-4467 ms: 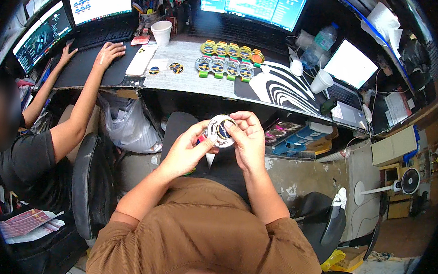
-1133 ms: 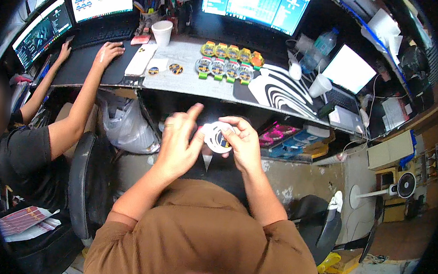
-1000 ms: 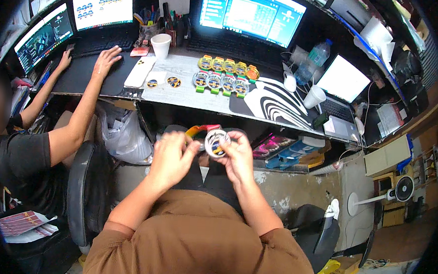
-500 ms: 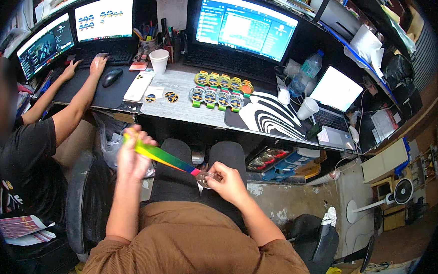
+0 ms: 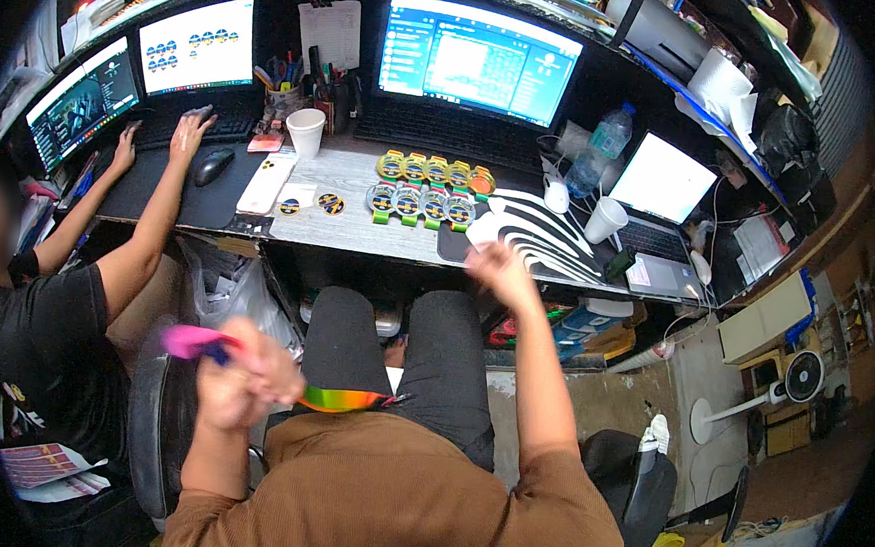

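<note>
My left hand [image 5: 240, 382], blurred by motion, is closed around a multicoloured ribbon [image 5: 340, 400] low over my lap. A pink loop sticks out past the fingers, and an orange and green length trails across my waist to a dark tip. Whatever hangs at that tip is too unclear to name. Over the desk's front edge, at the black-and-white striped mat [image 5: 550, 242], hovers my right hand [image 5: 503, 273]; its fingers are smeared. Just beyond it lie a row of gold medals [image 5: 436, 169] and a row of silver medals [image 5: 420, 205] with green ribbon showing.
Left of the medals are round stickers [image 5: 331, 204], a white phone [image 5: 267, 183] and a paper cup [image 5: 306, 132]. A second cup [image 5: 606, 220], a water bottle [image 5: 606, 143] and a laptop [image 5: 668, 187] stand on the right. A co-worker's arm [image 5: 150, 216] reaches a keyboard at left.
My right hand has let go of the round clear piece at the ribbon's end and moved up to the desk edge. My left hand has drawn the ribbon down toward my lap.
</note>
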Demonstrator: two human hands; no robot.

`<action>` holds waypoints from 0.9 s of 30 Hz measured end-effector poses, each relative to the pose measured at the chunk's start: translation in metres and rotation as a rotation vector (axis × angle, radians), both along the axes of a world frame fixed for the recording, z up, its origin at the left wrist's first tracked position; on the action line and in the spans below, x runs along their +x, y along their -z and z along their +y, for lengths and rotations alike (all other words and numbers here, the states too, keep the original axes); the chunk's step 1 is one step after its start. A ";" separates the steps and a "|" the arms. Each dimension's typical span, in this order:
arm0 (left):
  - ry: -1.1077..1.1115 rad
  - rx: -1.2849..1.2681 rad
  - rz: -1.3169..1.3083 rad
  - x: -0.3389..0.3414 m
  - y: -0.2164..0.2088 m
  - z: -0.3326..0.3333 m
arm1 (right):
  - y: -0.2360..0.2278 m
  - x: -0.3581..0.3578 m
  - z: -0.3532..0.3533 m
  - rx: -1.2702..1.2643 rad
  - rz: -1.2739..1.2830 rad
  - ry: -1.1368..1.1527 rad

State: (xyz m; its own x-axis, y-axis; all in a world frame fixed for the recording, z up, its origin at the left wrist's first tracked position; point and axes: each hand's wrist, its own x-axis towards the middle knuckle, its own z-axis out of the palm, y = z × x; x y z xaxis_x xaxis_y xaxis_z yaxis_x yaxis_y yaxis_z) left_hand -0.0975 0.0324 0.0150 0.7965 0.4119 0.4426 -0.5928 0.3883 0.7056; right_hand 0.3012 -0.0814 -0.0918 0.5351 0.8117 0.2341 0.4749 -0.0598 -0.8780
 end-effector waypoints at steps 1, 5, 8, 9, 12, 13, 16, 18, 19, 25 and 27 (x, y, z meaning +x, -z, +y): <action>0.064 -0.038 0.068 0.007 0.009 -0.008 | -0.009 0.033 0.018 0.010 0.125 0.284; 0.275 0.014 0.171 0.017 0.034 -0.031 | 0.003 0.114 0.074 -0.006 -0.252 0.683; 0.321 0.053 0.183 0.011 0.039 -0.033 | 0.019 0.129 0.094 -0.289 -0.380 0.666; 0.314 0.064 0.178 0.008 0.040 -0.031 | 0.017 0.127 0.095 -0.226 -0.385 0.720; 0.326 0.086 0.164 -0.007 0.043 -0.023 | -0.008 0.092 0.101 -0.040 -0.267 0.874; 0.343 0.107 0.166 -0.013 0.044 -0.018 | -0.019 0.069 0.106 0.144 -0.313 0.800; 0.402 0.215 0.180 -0.029 0.046 -0.005 | -0.031 -0.037 0.139 0.315 -0.311 0.309; 0.449 0.367 0.224 -0.033 0.045 0.002 | -0.004 -0.132 0.153 0.064 -0.410 -0.210; 0.494 0.418 0.209 -0.036 0.044 0.004 | 0.017 -0.177 0.157 0.067 -0.212 -0.527; 0.520 0.444 0.221 -0.049 0.037 0.003 | 0.123 -0.302 0.235 -0.791 0.129 -0.778; 0.505 0.452 0.238 -0.053 0.037 0.004 | 0.131 -0.306 0.284 -0.479 0.108 -0.550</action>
